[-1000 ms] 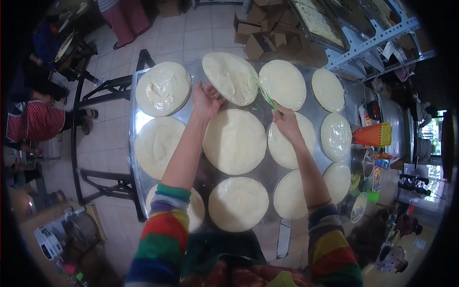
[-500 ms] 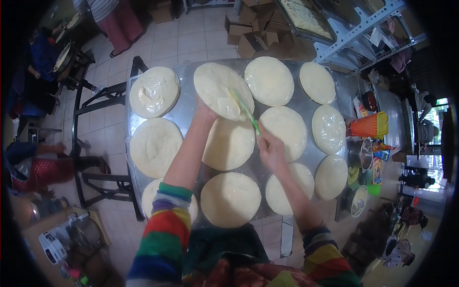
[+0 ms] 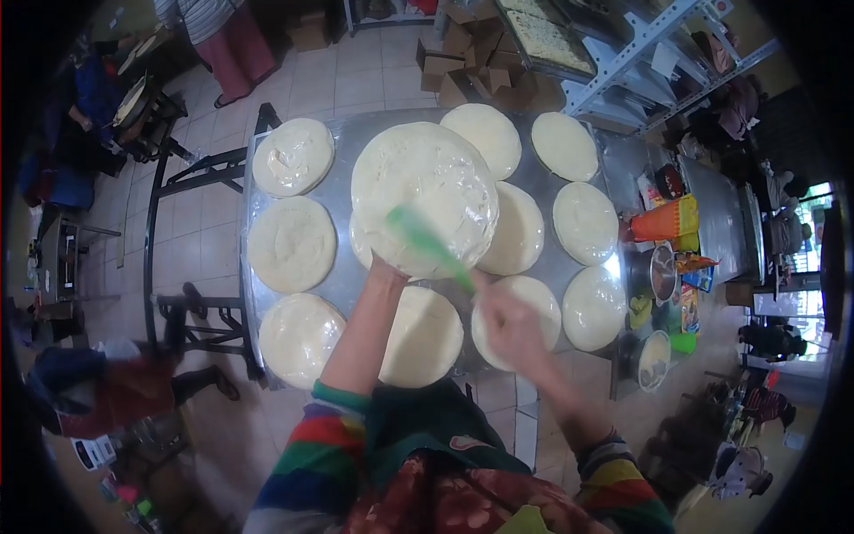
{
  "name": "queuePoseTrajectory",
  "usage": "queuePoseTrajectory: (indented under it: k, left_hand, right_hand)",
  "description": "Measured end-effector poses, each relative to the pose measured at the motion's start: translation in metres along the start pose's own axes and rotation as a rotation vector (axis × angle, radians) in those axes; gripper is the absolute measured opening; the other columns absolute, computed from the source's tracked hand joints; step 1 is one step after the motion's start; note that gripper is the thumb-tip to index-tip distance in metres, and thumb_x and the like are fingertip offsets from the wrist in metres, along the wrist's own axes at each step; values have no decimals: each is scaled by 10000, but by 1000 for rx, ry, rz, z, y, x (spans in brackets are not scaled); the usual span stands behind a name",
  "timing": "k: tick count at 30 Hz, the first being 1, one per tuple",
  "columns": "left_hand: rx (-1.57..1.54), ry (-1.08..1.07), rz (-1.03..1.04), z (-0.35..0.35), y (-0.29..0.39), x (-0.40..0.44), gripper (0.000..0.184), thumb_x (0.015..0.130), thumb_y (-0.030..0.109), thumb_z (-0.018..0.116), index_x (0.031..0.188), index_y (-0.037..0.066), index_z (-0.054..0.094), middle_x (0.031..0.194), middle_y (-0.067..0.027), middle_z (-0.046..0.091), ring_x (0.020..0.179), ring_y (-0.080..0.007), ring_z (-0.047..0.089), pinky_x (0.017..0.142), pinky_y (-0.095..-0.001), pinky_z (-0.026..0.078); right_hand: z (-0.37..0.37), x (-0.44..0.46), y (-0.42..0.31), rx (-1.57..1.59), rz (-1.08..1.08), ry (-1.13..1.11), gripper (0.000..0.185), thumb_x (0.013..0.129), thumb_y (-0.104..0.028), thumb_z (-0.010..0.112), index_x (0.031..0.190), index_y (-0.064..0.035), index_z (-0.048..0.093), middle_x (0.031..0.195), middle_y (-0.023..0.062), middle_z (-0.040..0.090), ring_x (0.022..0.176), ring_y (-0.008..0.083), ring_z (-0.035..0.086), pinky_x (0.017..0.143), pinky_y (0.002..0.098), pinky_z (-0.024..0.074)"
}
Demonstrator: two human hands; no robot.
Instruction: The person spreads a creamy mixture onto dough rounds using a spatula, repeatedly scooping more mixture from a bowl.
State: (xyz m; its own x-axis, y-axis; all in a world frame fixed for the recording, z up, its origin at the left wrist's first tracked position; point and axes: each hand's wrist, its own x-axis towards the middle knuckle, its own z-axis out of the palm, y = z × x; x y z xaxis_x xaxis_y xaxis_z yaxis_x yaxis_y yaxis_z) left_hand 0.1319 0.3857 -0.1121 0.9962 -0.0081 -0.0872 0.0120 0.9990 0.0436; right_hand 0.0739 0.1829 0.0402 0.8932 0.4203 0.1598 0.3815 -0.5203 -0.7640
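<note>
A round pale disc [image 3: 445, 182] with a glossy, cream-like coating is held up over the metal table [image 3: 356, 133]. Beneath it is my left hand [image 3: 389, 270], its fingers hidden by the disc and only the wrist edge showing. My right hand [image 3: 509, 325] is closed round the handle of a green spatula [image 3: 427, 238], whose blurred blade lies over the disc's lower left part. Other round discs [image 3: 292, 245] rest in rows on the table around it, several of them shiny on top.
An orange container [image 3: 663, 220], bowls [image 3: 663, 271] and packets stand right of the discs. A metal rack [image 3: 636, 62] with trays is at the upper right, near cardboard boxes [image 3: 471, 62]. One person [image 3: 116, 387] is at the lower left, another [image 3: 218, 40] at the upper left.
The held disc has come closer and now faces up more flatly. My left hand has gone under it, and the spatula has moved left and down. The person at the left has moved lower in view.
</note>
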Motion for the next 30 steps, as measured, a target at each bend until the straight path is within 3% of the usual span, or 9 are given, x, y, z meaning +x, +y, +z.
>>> queuePoseTrajectory:
  k: [3,4,7,12,17,19,23,28,30]
  left_hand:
    - [204,74,65,52,-11,-37,601,903,469,375,1339,56,342,1320,-142,435,1161,-322,473,956,-465,425]
    - [298,103,90,66,-13,-48,616,899,482,374,1342,56,338,1329,-144,427,1170,-327,466,961,-466,420]
    - [-62,-171,-47,66,-21,-66,614,898,484,376,1348,69,334,1340,-152,415,1195,-326,442,977,-480,399]
    - [-142,-142,-2,72,-38,-97,600,897,482,387,1352,94,335,1348,-148,408,1206,-325,429,987,-497,382]
    - [-65,-188,75,74,-45,-118,595,897,481,389,1352,100,337,1349,-143,407,1205,-324,430,990,-496,379]
    - [-35,-208,82,81,-53,-122,601,887,480,413,1352,107,338,1353,-129,407,1212,-322,424,996,-493,371]
    - [-40,-223,105,86,-63,-130,607,883,483,419,1352,107,339,1354,-127,406,1214,-323,421,998,-498,365]
    - [-49,-245,131,92,-75,-134,614,878,487,427,1352,107,340,1356,-125,405,1217,-324,417,1001,-504,359]
    - [-57,-252,144,93,-81,-132,618,875,489,430,1352,107,340,1356,-124,405,1218,-324,415,1002,-506,356]
  right_hand:
    - [-30,-24,-51,-29,36,-269,381,832,-55,541,1208,-113,561,740,128,570,585,203,536,570,295,442]
    - [-36,-29,-40,-12,77,-223,394,834,-55,539,1219,-139,555,706,128,543,568,205,528,552,306,437]
    - [-58,-16,-10,35,94,67,437,835,-46,538,1245,-199,536,655,109,501,536,190,503,529,309,430]
    - [-59,-81,-60,-86,-131,-321,407,809,-3,538,1201,-108,562,739,122,560,592,220,541,539,327,446]
    - [-78,-82,-1,-32,-7,-35,395,810,-6,538,1196,-89,565,672,108,528,570,225,547,535,331,448]
    - [-78,-95,-13,-184,-21,-108,360,796,19,529,1148,-26,589,654,117,524,562,232,537,556,310,443]
    - [-89,-116,-34,-37,-138,-240,391,836,-62,551,1217,-147,563,625,77,509,538,206,529,517,307,444]
    - [-105,-102,20,33,114,-66,364,831,-12,551,1193,-43,563,676,109,561,566,142,516,542,264,435]
    - [-84,-135,4,148,-26,-57,365,831,-15,551,1194,-45,563,654,89,543,571,144,516,550,268,439]
